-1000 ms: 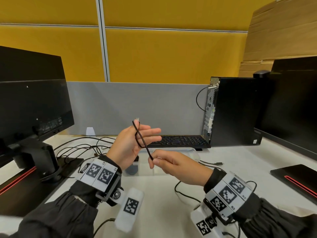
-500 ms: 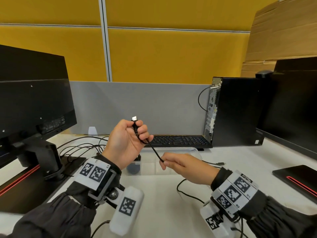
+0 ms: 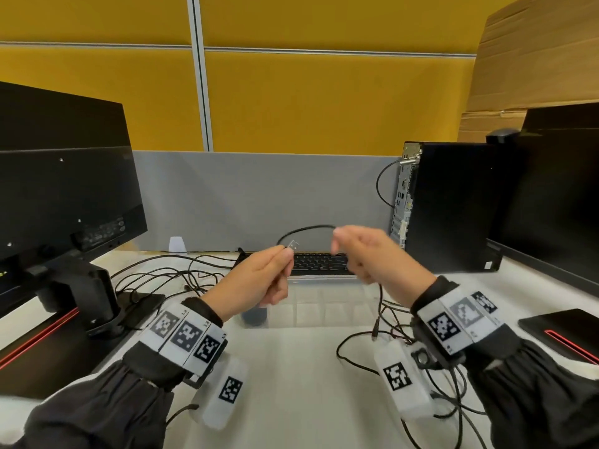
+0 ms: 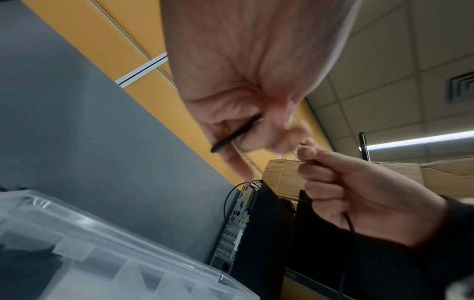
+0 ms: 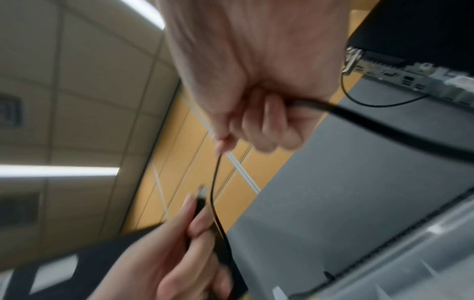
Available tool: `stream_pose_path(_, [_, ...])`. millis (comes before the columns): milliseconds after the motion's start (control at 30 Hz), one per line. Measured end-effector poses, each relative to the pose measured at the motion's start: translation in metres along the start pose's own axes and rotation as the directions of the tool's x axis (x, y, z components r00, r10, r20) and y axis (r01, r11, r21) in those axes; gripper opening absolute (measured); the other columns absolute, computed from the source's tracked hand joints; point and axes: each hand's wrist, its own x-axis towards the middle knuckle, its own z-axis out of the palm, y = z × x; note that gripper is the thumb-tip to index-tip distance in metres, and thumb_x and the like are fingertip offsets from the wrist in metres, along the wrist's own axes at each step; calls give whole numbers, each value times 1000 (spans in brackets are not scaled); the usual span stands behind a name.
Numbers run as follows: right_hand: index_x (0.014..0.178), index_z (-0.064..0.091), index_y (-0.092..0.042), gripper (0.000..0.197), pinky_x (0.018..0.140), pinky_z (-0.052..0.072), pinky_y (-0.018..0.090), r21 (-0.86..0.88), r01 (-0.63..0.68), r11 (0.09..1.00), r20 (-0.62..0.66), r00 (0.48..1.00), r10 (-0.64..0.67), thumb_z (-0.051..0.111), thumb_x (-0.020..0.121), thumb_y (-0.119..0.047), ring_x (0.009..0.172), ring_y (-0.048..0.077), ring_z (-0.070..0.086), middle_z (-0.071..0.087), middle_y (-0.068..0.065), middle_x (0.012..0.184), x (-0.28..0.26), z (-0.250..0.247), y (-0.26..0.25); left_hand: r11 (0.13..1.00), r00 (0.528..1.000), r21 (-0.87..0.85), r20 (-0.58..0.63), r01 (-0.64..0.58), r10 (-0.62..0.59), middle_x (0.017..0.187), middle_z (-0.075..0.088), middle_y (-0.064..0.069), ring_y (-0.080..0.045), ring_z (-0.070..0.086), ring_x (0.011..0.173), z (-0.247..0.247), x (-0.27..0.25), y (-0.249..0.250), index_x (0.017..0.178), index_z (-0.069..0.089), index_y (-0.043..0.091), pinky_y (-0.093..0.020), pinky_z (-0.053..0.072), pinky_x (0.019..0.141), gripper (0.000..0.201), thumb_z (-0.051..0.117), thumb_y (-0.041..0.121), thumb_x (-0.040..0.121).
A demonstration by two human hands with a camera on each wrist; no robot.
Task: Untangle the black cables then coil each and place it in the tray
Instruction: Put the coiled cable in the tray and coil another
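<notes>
White desk [image 3: 291, 384], clear tray [image 3: 324, 306] below my grip. Left hand [image 3: 259, 280] pinches plug end, right hand [image 3: 366, 254] pinches black cable [image 3: 304, 229]. Risk: trailing slack snags, loop springs loose.

cable [image 3: 304, 229] black | tray [image 3: 327, 314] clear | partition [image 3: 324, 102] mustard yellow

My head view is evenly lit and sharp, though its edges bow outward. My right hand [image 3: 366, 254] smears with motion blur there. Both wrist views are soft; long white ceiling light strips [image 4: 420, 140] glare overhead, and the thin black cable [image 5: 384, 121] streaks.
</notes>
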Motion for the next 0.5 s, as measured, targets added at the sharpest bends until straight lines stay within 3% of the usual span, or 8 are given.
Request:
stream_pose_path(67, [76, 49, -16, 31, 37, 19, 18, 112, -22, 993, -141, 989, 38, 38, 101, -30, 42, 10, 19, 25, -4, 52, 9, -14, 0, 994, 997, 96, -57, -49, 55, 48, 47, 5, -8, 41, 47, -2, -5, 4, 72, 40, 11, -21, 40, 61, 39, 23, 29, 102])
stream_pose_path(167, [80, 48, -14, 29, 36, 19, 19, 120, -20, 993, -258, 965, 51, 34, 101, -27, 40, 8, 20, 25, -1, 55, 16, -22, 4, 992, 994, 62, 5, -113, 113, 61, 61, 4, -9, 50, 56, 0, -11, 7, 73, 45, 10, -20, 40, 62, 39, 24, 26, 102])
stream_pose_path(300, [83, 49, -12, 28, 39, 18, 20, 150, 113, 982, -318, 946, -61, 34, 102, -26, 38, 6, 20, 23, -1, 55, 14, -6, -2, 997, 991, -83, 130, 4, 6, 92, 73, -10, -18, 64, 71, 9, -10, 7, 73, 55, 10, -22, 44, 63, 39, 33, 31, 98])
stream_pose_path(367, [85, 51, -12, 27, 39, 17, 19, 234, 212, 949, -269, 952, -147, 36, 102, -26, 39, 7, 18, 23, -4, 52, 6, 3, -15, 980, 999, -197, 29, 35, -29, 95, 72, -16, -31, 67, 82, 12, -5, 6, 80, 60, 5, -27, 46, 64, 41, 33, 29, 99])
stream_pose_path(433, [84, 52, -11, 26, 39, 17, 18, 340, 259, 904, -152, 964, -218, 37, 100, -26, 40, 8, 16, 24, -7, 50, -5, 8, -27, 900, 989, -435, -133, 6, -70, 94, 71, -20, -30, 70, 85, 12, 3, 6, 88, 60, -1, -26, 51, 63, 40, 31, 24, 101])
stream_pose_path(500, [81, 53, -12, 26, 39, 19, 17, 342, 241, 909, 13, 965, -261, 40, 97, -27, 41, 7, 18, 28, -11, 49, -20, 12, -34, 782, 962, -619, -254, -80, -103, 94, 72, -17, -26, 71, 87, 9, 10, 8, 92, 60, -2, -26, 56, 70, 40, 29, 23, 102])
